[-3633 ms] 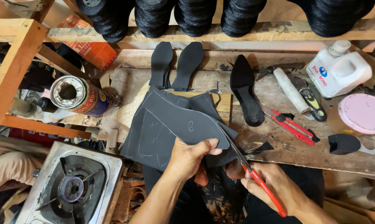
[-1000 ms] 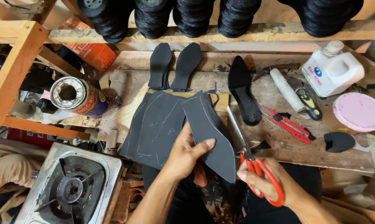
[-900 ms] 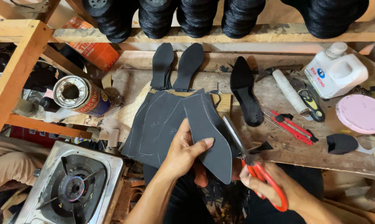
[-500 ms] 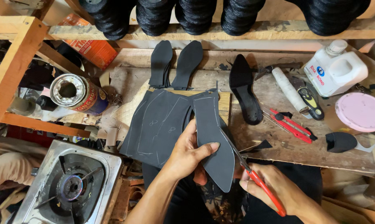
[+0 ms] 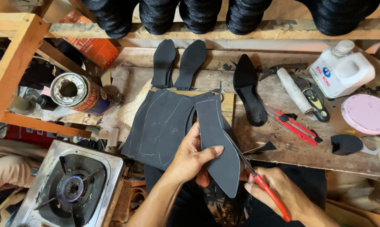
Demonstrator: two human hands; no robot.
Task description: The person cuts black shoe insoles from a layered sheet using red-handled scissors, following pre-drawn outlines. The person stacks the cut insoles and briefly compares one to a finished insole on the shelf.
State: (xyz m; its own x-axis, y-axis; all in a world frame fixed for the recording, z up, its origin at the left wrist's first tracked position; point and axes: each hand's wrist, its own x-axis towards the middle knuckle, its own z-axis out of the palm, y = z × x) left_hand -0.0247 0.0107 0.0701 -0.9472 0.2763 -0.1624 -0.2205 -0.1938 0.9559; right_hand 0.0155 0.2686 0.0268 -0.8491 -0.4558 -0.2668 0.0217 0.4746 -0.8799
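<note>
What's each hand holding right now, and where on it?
Left hand pinches the black sole-shaped cutout at its lower left edge; right hand holds red-handled scissors by the handles.

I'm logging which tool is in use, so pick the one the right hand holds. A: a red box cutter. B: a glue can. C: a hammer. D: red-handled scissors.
D: the right hand grips the red-handled scissors, blades set at the edge of the black sole-shaped piece that the left hand pinches; the red box cutter lies untouched on the bench.
</note>
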